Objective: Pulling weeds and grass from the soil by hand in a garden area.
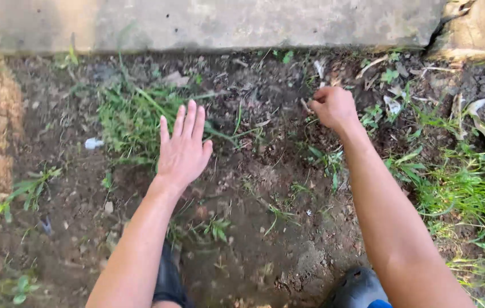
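Hands work over a patch of dark bare soil [254, 188] bounded on the far side by a pale concrete slab edge [225, 23]. Left hand [184, 149] is flat and fully spread, fingers extended toward the far side, palm down over the near edge of a loose heap of green weeds [131, 117] that lies left of centre on the soil; it holds nothing, and whether the palm touches the ground cannot be told. Its position beside the heap suggests bracing or balance rather than gripping. Right hand [333, 106] is curled into a closed fist at ground level, right of centre and farther away, apparently pinched on a thin stem or root at the soil surface — the item inside the fist is too small to identify. The low, clenched posture fits a pull close to the base of a plant. Small rooted weeds [328, 159] stand just near of that fist, and denser grass [470, 194] fills the right margin. Dark shoes [356, 288] show at the near edge between the forearms, consistent with a crouched stance. Both hands are well apart — one open, one clenched.
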